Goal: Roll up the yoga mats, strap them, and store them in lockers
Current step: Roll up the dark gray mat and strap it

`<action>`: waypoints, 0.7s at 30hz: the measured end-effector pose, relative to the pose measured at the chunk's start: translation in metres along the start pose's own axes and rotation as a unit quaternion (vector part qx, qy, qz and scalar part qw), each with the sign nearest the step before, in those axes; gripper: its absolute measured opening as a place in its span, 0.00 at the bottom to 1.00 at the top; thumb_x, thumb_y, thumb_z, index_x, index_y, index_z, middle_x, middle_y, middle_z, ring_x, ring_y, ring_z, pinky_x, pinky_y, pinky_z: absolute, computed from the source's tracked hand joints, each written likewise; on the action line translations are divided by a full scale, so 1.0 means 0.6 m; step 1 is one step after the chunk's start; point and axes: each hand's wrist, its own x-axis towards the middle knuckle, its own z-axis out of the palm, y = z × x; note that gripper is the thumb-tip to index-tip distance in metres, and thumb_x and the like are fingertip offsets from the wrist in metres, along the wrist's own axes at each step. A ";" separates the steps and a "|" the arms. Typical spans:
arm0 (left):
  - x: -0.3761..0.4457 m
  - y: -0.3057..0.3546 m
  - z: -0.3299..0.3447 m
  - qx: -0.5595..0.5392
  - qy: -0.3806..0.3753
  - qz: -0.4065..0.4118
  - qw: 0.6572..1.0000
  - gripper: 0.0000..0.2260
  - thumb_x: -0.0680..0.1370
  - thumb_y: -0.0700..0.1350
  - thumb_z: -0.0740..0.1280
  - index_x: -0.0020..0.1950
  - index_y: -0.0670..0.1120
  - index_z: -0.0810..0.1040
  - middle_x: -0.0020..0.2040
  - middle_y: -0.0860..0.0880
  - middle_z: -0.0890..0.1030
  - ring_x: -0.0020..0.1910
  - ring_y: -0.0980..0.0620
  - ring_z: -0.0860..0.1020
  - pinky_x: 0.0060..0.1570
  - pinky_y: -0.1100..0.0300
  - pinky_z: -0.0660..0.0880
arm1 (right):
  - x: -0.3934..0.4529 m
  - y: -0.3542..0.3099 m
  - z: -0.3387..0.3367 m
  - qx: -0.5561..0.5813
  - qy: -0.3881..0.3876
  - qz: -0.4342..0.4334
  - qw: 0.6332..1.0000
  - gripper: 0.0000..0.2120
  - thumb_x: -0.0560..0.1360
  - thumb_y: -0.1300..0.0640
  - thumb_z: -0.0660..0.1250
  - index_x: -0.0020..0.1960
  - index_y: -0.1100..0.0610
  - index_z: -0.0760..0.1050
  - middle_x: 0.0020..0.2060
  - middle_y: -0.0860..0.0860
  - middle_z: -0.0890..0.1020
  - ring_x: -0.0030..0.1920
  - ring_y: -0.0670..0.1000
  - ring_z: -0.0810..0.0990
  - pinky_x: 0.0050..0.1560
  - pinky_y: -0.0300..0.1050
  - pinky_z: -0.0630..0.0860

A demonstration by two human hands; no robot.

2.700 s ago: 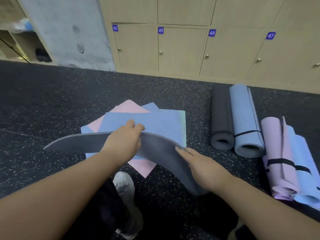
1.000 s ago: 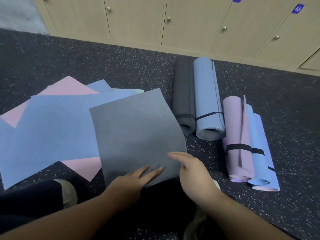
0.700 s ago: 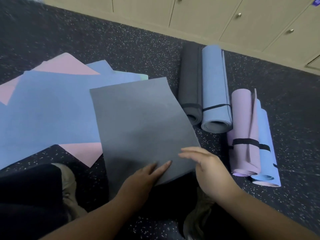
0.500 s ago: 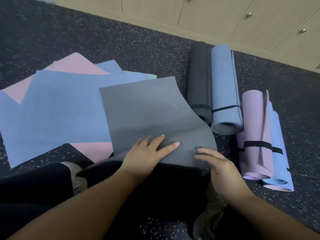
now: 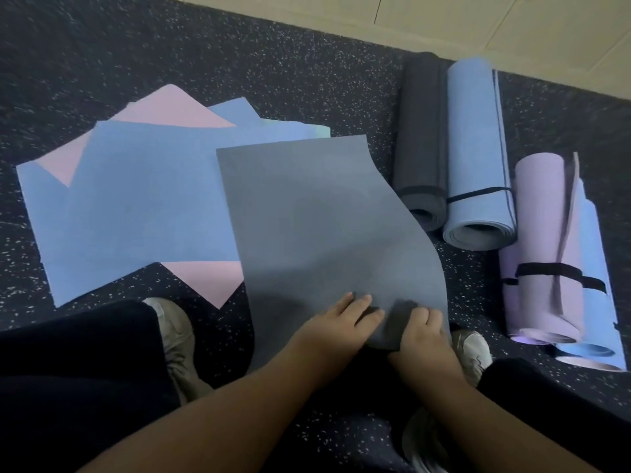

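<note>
- Both hands are working the near end of the grey mat (image 5: 314, 227): the left hand (image 5: 345, 319) is lying on it with fingers fairly straight and pressing down, while the right hand (image 5: 421, 327) is curling its fingers round the turned-up near edge and gripping it.
- That mat is lying on the speckled floor (image 5: 239, 56) right in front of the person's knees, its long axis running from the hands away toward the lockers (image 5: 444, 25), leaning slightly left at the far end.
- Its right edge is bowing in a soft S-curve, and its far left part is overlapping the flat blue mat (image 5: 136, 199).
- Compared with half a second ago, the hands are sitting closer together, and the right fingers are now tucked over the edge instead of resting flat.
- Since the earliest frame the mat is coming down from being held in the air to lying on the floor.
- Left of it, the blue sheet is fanning over pink mats (image 5: 177, 107), with bare floor beyond.
- Right of it, a dark rolled mat (image 5: 421, 138) and a blue rolled mat (image 5: 474, 148) are lying side by side, touching, parallel to the grey one and close to its curved edge.
- Further right, a purple roll (image 5: 543, 233) with a black strap (image 5: 546, 269) is resting against another blue roll (image 5: 596, 285).
- Two pale shoes (image 5: 177, 343) are flanking the near end.
</note>
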 end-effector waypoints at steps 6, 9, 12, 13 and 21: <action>-0.041 -0.033 -0.006 -0.039 -0.107 -0.117 0.987 0.32 0.79 0.43 0.56 0.78 0.59 0.43 0.78 0.51 0.56 0.71 0.48 0.67 0.59 0.54 0.72 | 0.001 -0.002 -0.017 0.092 -0.057 0.047 0.993 0.31 0.76 0.59 0.58 0.76 0.50 0.48 0.61 0.57 0.60 0.57 0.62 0.75 0.57 0.51 0.71; -0.049 -0.038 -0.018 -0.074 -0.102 -0.158 0.979 0.34 0.80 0.44 0.55 0.74 0.64 0.36 0.77 0.54 0.55 0.65 0.45 0.72 0.59 0.55 0.70 | 0.003 -0.012 -0.016 0.101 -0.064 0.043 0.992 0.33 0.77 0.59 0.59 0.77 0.51 0.46 0.62 0.57 0.59 0.56 0.61 0.75 0.57 0.50 0.71; -0.027 -0.033 -0.038 -0.103 -0.084 -0.168 0.977 0.32 0.80 0.42 0.55 0.73 0.64 0.39 0.78 0.53 0.55 0.68 0.46 0.69 0.66 0.57 0.65 | 0.009 -0.011 -0.012 0.124 -0.071 0.070 0.987 0.35 0.78 0.60 0.57 0.78 0.50 0.42 0.64 0.58 0.59 0.54 0.60 0.76 0.57 0.50 0.71; -0.017 -0.030 -0.050 -0.102 -0.087 -0.175 0.975 0.31 0.80 0.41 0.55 0.75 0.64 0.45 0.79 0.52 0.54 0.71 0.46 0.66 0.68 0.58 0.62 | 0.009 -0.009 -0.015 0.138 -0.076 0.079 0.984 0.35 0.78 0.60 0.57 0.78 0.50 0.41 0.65 0.59 0.58 0.54 0.60 0.76 0.57 0.50 0.71; 0.022 -0.028 -0.161 0.106 0.064 0.002 0.992 0.21 0.70 0.39 0.54 0.47 0.49 0.86 0.55 0.41 0.82 0.55 0.36 0.80 0.55 0.31 0.68 | 0.013 -0.045 -0.025 0.228 -0.082 0.032 0.970 0.35 0.79 0.62 0.55 0.78 0.51 0.38 0.70 0.59 0.58 0.57 0.61 0.75 0.49 0.44 0.65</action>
